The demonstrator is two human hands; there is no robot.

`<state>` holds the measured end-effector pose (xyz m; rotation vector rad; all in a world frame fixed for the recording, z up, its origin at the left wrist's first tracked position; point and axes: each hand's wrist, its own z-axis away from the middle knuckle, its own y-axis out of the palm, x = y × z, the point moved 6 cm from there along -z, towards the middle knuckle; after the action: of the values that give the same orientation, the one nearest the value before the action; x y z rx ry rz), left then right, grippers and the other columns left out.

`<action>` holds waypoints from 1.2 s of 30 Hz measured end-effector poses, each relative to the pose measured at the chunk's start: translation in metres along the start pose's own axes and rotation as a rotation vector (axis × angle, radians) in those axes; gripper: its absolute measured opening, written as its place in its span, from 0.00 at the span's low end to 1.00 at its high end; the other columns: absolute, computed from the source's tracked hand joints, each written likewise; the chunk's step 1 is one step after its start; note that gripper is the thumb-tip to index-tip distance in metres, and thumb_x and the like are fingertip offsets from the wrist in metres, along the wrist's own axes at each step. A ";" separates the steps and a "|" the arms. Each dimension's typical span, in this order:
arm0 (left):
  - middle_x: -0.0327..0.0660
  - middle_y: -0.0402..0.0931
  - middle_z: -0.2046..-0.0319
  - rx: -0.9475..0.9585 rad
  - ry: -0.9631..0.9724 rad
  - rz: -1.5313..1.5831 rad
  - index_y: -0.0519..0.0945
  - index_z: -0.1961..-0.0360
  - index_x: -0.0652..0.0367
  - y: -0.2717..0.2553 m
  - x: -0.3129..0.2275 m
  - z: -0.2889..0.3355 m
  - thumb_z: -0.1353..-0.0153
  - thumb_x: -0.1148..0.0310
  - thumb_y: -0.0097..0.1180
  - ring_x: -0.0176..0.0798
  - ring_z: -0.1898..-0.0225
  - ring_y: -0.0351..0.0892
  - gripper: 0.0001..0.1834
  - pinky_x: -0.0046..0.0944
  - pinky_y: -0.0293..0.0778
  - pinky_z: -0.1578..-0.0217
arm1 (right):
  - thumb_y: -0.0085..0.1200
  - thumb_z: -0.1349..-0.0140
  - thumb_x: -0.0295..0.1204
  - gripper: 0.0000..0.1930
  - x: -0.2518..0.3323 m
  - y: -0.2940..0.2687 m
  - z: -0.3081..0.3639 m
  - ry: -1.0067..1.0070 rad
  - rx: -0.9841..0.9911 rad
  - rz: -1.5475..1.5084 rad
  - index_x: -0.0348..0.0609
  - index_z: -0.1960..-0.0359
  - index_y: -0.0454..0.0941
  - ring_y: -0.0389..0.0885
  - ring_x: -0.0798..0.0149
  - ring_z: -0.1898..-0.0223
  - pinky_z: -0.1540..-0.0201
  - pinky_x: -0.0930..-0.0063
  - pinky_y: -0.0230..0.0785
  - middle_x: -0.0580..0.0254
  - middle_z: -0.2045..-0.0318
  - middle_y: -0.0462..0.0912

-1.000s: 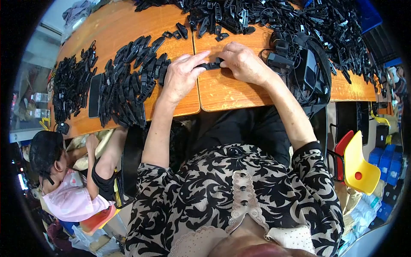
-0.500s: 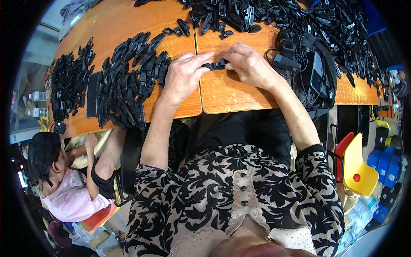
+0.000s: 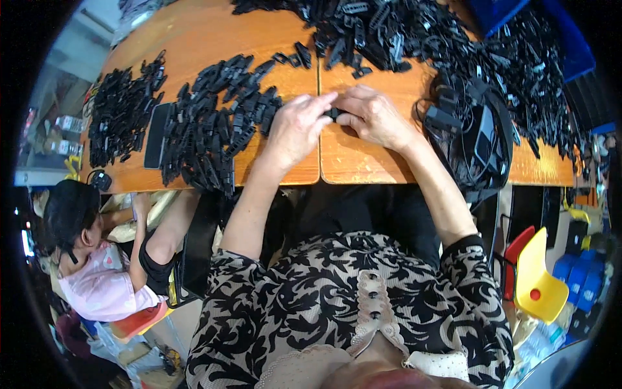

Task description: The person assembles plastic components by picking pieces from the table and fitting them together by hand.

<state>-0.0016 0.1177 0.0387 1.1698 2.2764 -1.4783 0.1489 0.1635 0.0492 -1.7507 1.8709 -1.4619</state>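
Note:
Above the seam of the orange-brown wooden table (image 3: 369, 155), my left hand (image 3: 295, 133) and my right hand (image 3: 374, 120) meet fingertip to fingertip. Both are closed on one small black plastic part (image 3: 334, 113), mostly covered by the fingers. What kind of part it is I cannot make out. Just left of my left hand spreads a heap of long black plastic parts (image 3: 207, 123). A few loose pieces (image 3: 299, 55) lie beyond my hands.
Another heap of black parts (image 3: 123, 117) lies far left, with a dark flat phone-like slab (image 3: 157, 136) beside it. A big pile (image 3: 389, 32) covers the back right. A black mesh bag with cables (image 3: 476, 136) sits right. A seated person (image 3: 100, 279) is at left; a yellow chair (image 3: 538, 285) stands right.
My hands have drawn closer together around the black part, which shows less between the fingers. The whole view has shifted slightly, with the table appearing lower and further right.

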 end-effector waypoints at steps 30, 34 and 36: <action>0.41 0.80 0.39 -0.047 0.003 -0.294 0.85 0.44 0.54 0.025 0.006 -0.054 0.34 0.73 0.58 0.50 0.38 0.75 0.17 0.51 0.69 0.39 | 0.60 0.47 0.25 0.14 0.019 -0.011 0.051 -0.073 -0.037 0.432 0.42 0.57 0.86 0.80 0.56 0.52 0.44 0.61 0.68 0.60 0.50 0.85; 0.41 0.82 0.46 -0.083 0.024 -0.310 0.86 0.53 0.57 0.031 0.002 -0.040 0.39 0.76 0.62 0.50 0.44 0.78 0.13 0.48 0.74 0.44 | 0.63 0.49 0.23 0.18 0.014 -0.023 0.062 0.017 -0.130 0.300 0.40 0.54 0.84 0.81 0.52 0.52 0.48 0.56 0.70 0.57 0.52 0.85; 0.42 0.81 0.56 -0.116 0.054 -0.312 0.84 0.59 0.58 0.025 -0.008 -0.036 0.42 0.79 0.61 0.50 0.52 0.80 0.10 0.46 0.77 0.51 | 0.63 0.49 0.23 0.19 0.009 -0.030 0.062 0.078 -0.195 0.286 0.39 0.53 0.83 0.81 0.51 0.53 0.49 0.56 0.71 0.55 0.52 0.85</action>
<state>0.0303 0.1487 0.0429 0.8625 2.6377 -1.4005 0.2094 0.1295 0.0447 -1.4396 2.2605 -1.2948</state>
